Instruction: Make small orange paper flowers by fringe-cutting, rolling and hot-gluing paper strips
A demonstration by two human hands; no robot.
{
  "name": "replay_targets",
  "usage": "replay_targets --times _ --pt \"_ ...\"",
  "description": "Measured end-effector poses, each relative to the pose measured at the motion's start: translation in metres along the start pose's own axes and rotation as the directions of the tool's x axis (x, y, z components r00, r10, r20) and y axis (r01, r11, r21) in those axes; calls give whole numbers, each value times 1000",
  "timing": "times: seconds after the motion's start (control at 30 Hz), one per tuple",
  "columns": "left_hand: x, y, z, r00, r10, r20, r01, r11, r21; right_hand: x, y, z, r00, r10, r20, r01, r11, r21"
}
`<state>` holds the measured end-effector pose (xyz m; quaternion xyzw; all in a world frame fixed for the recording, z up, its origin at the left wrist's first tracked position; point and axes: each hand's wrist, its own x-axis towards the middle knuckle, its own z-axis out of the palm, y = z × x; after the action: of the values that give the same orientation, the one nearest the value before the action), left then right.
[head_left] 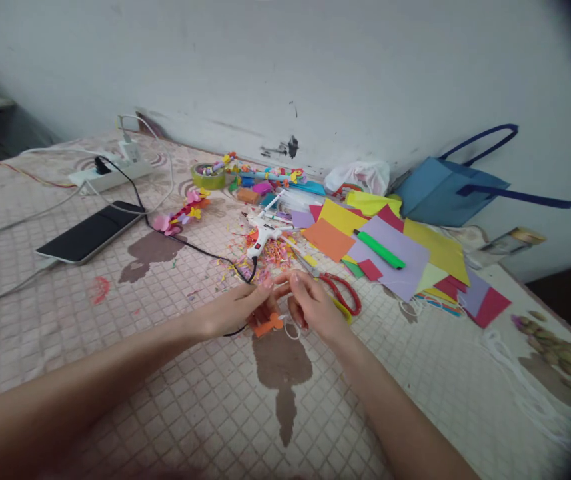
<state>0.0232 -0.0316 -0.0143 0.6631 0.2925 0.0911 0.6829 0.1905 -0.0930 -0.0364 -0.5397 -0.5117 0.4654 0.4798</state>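
Note:
Low over the middle of the table, my left hand [238, 308] is closed, its fingers on an orange paper piece [268, 325] with a small rounded shape at its end. Close beside it on the right, my right hand [312, 305] is closed too, thumb and fingertips pressed together. A loop of white string [292, 329] hangs just below its fingertips, near the orange piece. Whether the right fingers grip the string is hard to make out. Behind both hands lies a white glue gun [264, 238], among small colourful paper scraps [281, 256].
Red-handled scissors [345, 293] lie right of my hands. Coloured sheets [331, 239], a green marker [379, 249] and a blue bag [450, 193] are at the right. A tablet [90, 232], cables and a power strip [110, 175] occupy the left. Green tape [208, 179] stands behind.

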Motion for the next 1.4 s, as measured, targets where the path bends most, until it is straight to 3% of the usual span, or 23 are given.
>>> replay_targets --times 0.1,0.3,0.5,0.6,0.73,1.03,1.1,1.2,1.3,1.4 --pt "2 -2 -2 1000 -2 3 2 997 -80 -1 0 -2 1000 15 26 -11 990 -139" --pt "6 -7 -5 995 -81 54 91 969 -230 -1 -13 -6 1000 -23 5 24 991 -129" --pt "10 -12 -8 995 -75 -65 49 942 -332 -3 -19 -8 1000 -12 2 12 996 -84" --pt "9 -6 -12 982 37 -185 -89 954 -285 -3 -18 -9 999 0 -40 -3 998 -66" --pt "6 5 -22 906 158 -393 -241 955 -171 -3 -17 -10 997 29 -66 -29 1000 1" --pt "3 12 -29 794 304 -526 -270 952 143 -3 -22 -6 993 100 -60 -89 982 165" --pt "4 9 -27 795 339 -504 -262 940 219 -4 -23 -5 993 109 -50 -98 978 186" --pt "5 3 -17 842 401 -362 -300 904 304 -4 -22 -4 993 114 -25 -106 973 206" --pt "4 -3 -4 913 379 -153 -329 904 273 -5 -19 -2 994 106 7 -105 968 228" --pt "2 -6 5 939 332 -91 -316 936 155 -6 -19 1 995 92 35 -98 958 270"
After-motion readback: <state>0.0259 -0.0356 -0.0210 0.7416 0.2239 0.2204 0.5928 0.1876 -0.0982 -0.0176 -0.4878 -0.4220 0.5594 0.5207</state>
